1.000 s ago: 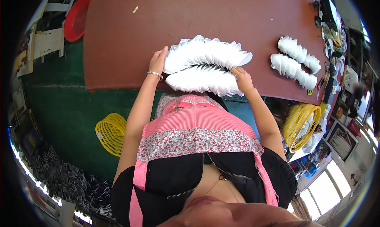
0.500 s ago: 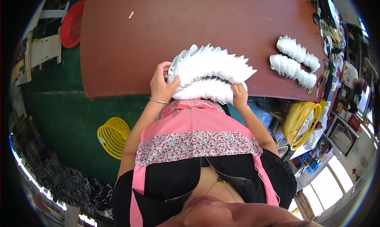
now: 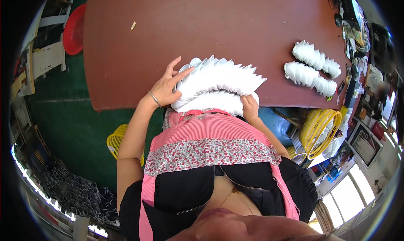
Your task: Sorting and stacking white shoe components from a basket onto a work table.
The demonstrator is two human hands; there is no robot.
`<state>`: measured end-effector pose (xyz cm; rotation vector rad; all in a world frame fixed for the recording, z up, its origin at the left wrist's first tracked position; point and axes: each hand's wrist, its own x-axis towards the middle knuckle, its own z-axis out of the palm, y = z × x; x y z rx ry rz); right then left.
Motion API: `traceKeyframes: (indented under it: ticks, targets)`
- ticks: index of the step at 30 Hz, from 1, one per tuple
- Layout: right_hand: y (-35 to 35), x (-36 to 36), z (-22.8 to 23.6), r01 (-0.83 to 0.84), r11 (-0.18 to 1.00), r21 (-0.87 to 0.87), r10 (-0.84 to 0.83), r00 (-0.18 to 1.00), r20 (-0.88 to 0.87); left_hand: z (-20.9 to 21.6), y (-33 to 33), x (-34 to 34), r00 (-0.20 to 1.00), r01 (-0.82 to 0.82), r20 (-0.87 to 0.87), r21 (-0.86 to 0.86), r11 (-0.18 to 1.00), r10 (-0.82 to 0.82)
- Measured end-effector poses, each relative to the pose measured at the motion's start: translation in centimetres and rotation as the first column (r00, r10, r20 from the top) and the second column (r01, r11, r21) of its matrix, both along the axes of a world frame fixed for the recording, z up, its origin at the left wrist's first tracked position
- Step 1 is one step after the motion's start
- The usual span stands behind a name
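Note:
Two curved stacks of thin white cup-shaped pieces lie at the table's near edge, against my apron. The upper stack (image 3: 221, 78) is larger, with pointed tips fanning out along its far side. Below it the lower stack (image 3: 206, 102) is partly covered. My left hand (image 3: 165, 88) is at the left end with its fingers spread, the fingertips at the upper stack's edge. At the right end my right hand (image 3: 250, 108) has its fingers curled on the white stack. Its fingertips are partly hidden, and I cannot tell how many pieces they grip.
Two more white stacks, one farther (image 3: 316, 58) and one nearer (image 3: 310, 78), lie on the brown table (image 3: 189, 26) at the right. Scissors and clutter line its right edge. Yellow baskets stand below at the left (image 3: 115, 141) and right (image 3: 309, 133). A red basin (image 3: 74, 30) is far left.
My left hand has loosened from the stack's left end and spread its fingers, shifting slightly left. My right hand stays on the right end. The stacks sit a little lower in view.

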<state>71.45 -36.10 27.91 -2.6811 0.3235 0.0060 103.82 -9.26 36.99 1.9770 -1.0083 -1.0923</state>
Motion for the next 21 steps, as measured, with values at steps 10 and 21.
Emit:
traceKeyframes:
  ticks: [10,21]
  targets:
    - [-0.8,1.1,-0.1,-0.001,0.999,0.047,0.004,0.998,-0.057,-1.1,-1.1,3.0,0.996,0.079,0.023,0.136,0.988,-0.083]
    - [-1.4,1.6,-0.8,-0.007,0.994,0.108,0.016,0.996,-0.087,-3.4,-6.9,1.4,0.883,-0.250,0.463,0.324,0.912,0.077]
